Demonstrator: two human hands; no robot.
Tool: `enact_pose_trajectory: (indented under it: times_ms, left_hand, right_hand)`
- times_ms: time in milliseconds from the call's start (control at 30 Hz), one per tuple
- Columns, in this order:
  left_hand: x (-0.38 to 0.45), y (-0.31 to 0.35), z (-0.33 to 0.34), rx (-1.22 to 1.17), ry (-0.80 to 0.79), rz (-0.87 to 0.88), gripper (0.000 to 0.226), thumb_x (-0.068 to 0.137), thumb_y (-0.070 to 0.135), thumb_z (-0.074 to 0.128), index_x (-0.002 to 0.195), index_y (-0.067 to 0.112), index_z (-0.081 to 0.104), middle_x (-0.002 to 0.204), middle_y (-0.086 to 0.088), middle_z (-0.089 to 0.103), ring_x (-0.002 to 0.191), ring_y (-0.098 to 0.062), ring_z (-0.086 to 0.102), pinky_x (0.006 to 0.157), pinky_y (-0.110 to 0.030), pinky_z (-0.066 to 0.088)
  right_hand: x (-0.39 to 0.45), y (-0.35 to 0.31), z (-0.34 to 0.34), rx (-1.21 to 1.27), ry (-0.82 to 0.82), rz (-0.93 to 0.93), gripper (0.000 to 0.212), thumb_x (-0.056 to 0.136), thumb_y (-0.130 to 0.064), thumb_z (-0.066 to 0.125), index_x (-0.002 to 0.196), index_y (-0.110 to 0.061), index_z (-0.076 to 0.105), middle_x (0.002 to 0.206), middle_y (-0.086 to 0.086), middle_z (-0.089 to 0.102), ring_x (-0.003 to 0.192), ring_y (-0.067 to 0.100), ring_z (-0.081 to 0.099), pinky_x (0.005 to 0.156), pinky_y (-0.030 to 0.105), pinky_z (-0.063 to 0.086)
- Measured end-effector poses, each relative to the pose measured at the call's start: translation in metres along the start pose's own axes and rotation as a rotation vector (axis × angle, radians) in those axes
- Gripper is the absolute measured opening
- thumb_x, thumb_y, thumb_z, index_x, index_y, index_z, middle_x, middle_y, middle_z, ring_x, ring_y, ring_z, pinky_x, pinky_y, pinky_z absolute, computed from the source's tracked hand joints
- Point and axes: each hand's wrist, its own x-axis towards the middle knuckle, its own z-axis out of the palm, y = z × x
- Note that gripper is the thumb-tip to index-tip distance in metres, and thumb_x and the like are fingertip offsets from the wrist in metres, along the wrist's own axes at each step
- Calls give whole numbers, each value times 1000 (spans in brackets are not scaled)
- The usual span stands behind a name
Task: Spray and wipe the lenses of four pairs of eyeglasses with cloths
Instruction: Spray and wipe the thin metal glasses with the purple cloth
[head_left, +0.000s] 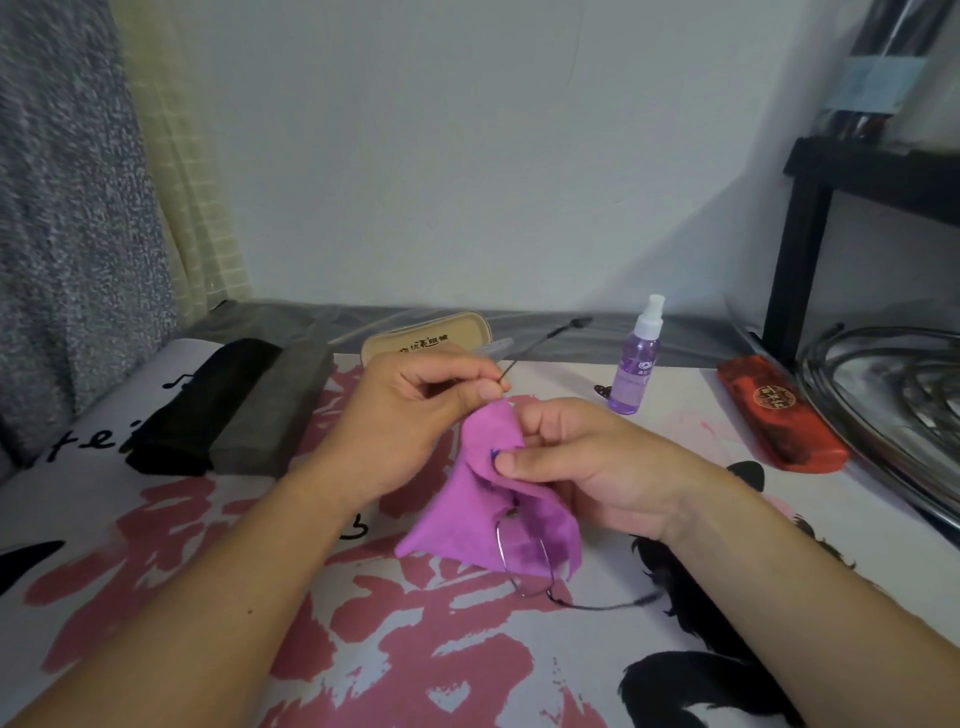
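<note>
**Wiping a lens, one pair in my hands**

My left hand pinches the thin frame of the eyeglasses near its hinge, one temple arm running up and away from my fingers. My right hand pinches the purple cloth between thumb and fingers, with what I take to be a lens folded inside; the other lens hangs bare below the cloth. The spray bottle stands upright just beyond the cloth, to its right. Farther right of the bottle lies a red case; left of it a beige case, then a grey pouch and a black pouch, all on the patterned surface. No other glasses show, so I cannot tell how many pairs are done; this one seems mid-wipe.
</note>
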Motion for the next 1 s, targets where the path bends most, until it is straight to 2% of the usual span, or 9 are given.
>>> enact_pose_trajectory:
  times_ms: [100, 200, 267, 433, 533, 700, 800, 900, 1000]
  left_hand:
    - [-1, 1, 4, -46, -61, -13, 12, 80, 12, 70, 86, 15, 81, 82, 10, 75, 79, -2, 68, 75, -16, 51]
    - [-1, 3, 4, -115, -100, -24, 21, 83, 12, 74, 84, 31, 82, 81, 12, 75, 78, -1, 67, 74, -15, 51]
    - [-1, 4, 4, -156, -105, -37, 25, 82, 11, 72, 82, 34, 82, 80, 12, 75, 76, 0, 66, 74, -14, 50]
    - [-3, 6, 6, -189, -136, -74, 20, 81, 11, 71, 82, 27, 82, 80, 12, 75, 78, 1, 68, 74, -13, 50]
    - [-4, 4, 8, -153, -188, -87, 14, 81, 7, 68, 89, 10, 79, 80, 11, 75, 80, 1, 68, 77, -13, 50]
    - [-3, 1, 13, -104, -166, -96, 14, 82, 8, 69, 94, 14, 75, 82, 10, 75, 81, -2, 69, 80, -16, 51]
    - [-2, -2, 12, -76, -106, -95, 13, 85, 3, 69, 89, 14, 75, 81, 8, 76, 80, -4, 70, 79, -17, 52]
    - [-1, -4, 11, -61, -49, -84, 12, 84, 4, 71, 86, 14, 76, 81, 7, 75, 80, -7, 69, 79, -20, 53]
    - [-3, -1, 14, -51, -35, -110, 24, 86, -6, 69, 84, 16, 76, 79, 9, 75, 78, -3, 69, 77, -17, 52]
  right_hand:
    - [-2, -1, -3, 21, -84, 28, 23, 87, 2, 60, 106, -2, 72, 99, 14, 71, 89, 23, 68, 87, 32, 55]
    - [-7, -5, -4, 93, -172, 61, 28, 89, 4, 54, 107, -5, 74, 100, 13, 73, 90, 22, 70, 88, 32, 55]
    - [-7, -5, -3, 98, -175, 55, 29, 88, 5, 54, 106, -6, 74, 100, 12, 73, 89, 21, 69, 88, 32, 55]
    - [-5, -5, 4, 45, -131, 55, 24, 87, 4, 58, 95, -10, 75, 88, 5, 73, 78, 13, 69, 74, 23, 56]
    - [-6, -6, 4, 17, -103, 95, 22, 84, 4, 61, 88, -12, 75, 81, 4, 72, 71, 11, 69, 68, 20, 56]
    - [-2, -6, 9, -17, -25, 100, 27, 80, 8, 66, 71, -16, 75, 67, 1, 69, 60, 8, 65, 60, 18, 53]
    - [1, -3, 13, 52, 87, 61, 26, 81, 16, 66, 90, -8, 68, 65, 2, 68, 59, 10, 66, 63, 20, 53]
    - [4, 1, 16, 92, 164, 20, 42, 84, 19, 62, 120, 0, 55, 66, 4, 68, 60, 13, 66, 64, 26, 55]
    - [5, 2, 18, 93, 212, 0, 54, 79, 14, 69, 127, -3, 51, 68, 5, 69, 62, 16, 68, 61, 29, 56]
